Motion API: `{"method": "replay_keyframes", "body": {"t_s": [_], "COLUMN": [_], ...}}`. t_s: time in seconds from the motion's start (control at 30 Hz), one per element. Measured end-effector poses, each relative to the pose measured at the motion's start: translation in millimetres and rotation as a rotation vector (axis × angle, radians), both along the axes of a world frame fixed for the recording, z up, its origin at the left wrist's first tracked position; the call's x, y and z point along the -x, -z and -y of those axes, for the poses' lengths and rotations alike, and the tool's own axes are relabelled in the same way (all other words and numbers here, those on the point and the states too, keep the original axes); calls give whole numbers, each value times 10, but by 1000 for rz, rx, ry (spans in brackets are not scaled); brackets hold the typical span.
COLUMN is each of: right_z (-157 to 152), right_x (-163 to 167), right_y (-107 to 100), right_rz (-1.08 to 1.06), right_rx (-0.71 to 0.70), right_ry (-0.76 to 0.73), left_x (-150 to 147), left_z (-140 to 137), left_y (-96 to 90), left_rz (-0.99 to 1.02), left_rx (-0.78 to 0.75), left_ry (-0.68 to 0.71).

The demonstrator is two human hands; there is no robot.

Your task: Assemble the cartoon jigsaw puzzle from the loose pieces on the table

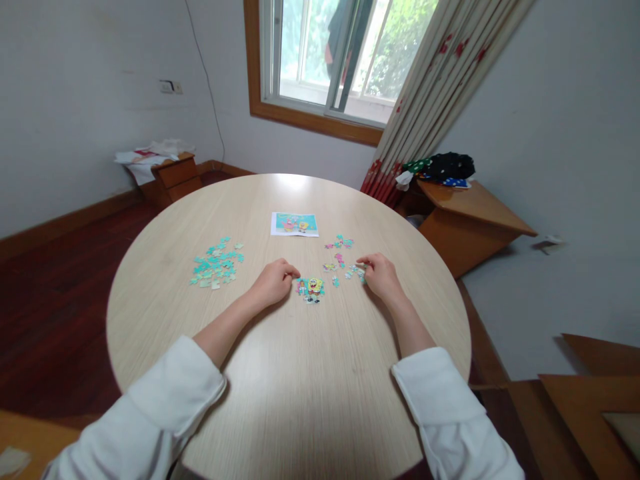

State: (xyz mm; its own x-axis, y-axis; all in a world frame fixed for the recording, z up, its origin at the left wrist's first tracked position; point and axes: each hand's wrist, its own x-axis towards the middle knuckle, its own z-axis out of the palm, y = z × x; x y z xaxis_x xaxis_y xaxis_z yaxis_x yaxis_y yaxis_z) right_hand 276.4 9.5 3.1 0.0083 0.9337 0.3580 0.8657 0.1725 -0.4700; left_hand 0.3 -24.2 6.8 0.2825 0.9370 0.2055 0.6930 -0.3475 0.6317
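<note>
A small joined section of jigsaw puzzle (311, 290) with a yellow cartoon figure lies on the table in front of me. Beside its upper left edge is my left hand (274, 283), palm down, index fingertip at the edge, holding nothing that I can see. My right hand (383, 276) reaches over loose whitish-blue puzzle pieces (355, 271), index finger stretched out and the other fingers bent. Its fingertips are at these pieces; none shows lifted. Between the hands lie pink pieces (339, 260) and a yellowish piece cluster (329, 267). Further back are mixed pink and teal pieces (341, 243).
A round wooden table (300, 400) bears everything. A heap of teal puzzle pieces (216, 263) lies at left. The printed reference picture (295, 225) lies flat toward the back. Behind stand a window (330, 60), a curtain (425, 87) and a cabinet with cloths (470, 220).
</note>
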Motion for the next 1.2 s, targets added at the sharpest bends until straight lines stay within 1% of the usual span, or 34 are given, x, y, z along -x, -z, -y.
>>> {"method": "replay_keyframes", "body": {"t_s": [0.33, 0.57, 0.83, 1.07, 1.2], "right_z": [15, 54, 42, 44, 50], "right_x": [7, 62, 52, 71, 83], "right_y": [-25, -77, -43, -36, -44], "right_rz": [20, 17, 38, 55, 70], "right_rx": [33, 99, 177, 165, 162], "right_ry": [31, -2, 33, 1, 8], "left_x": [-7, -11, -2, -9, -5], "left_z": [15, 16, 1, 11, 7], "left_y": [-29, -36, -8, -31, -30], "left_rz": [-18, -19, -28, -39, -36], "left_rx": [10, 5, -10, 9, 4], "left_ry": [-11, -16, -6, -13, -7]}}
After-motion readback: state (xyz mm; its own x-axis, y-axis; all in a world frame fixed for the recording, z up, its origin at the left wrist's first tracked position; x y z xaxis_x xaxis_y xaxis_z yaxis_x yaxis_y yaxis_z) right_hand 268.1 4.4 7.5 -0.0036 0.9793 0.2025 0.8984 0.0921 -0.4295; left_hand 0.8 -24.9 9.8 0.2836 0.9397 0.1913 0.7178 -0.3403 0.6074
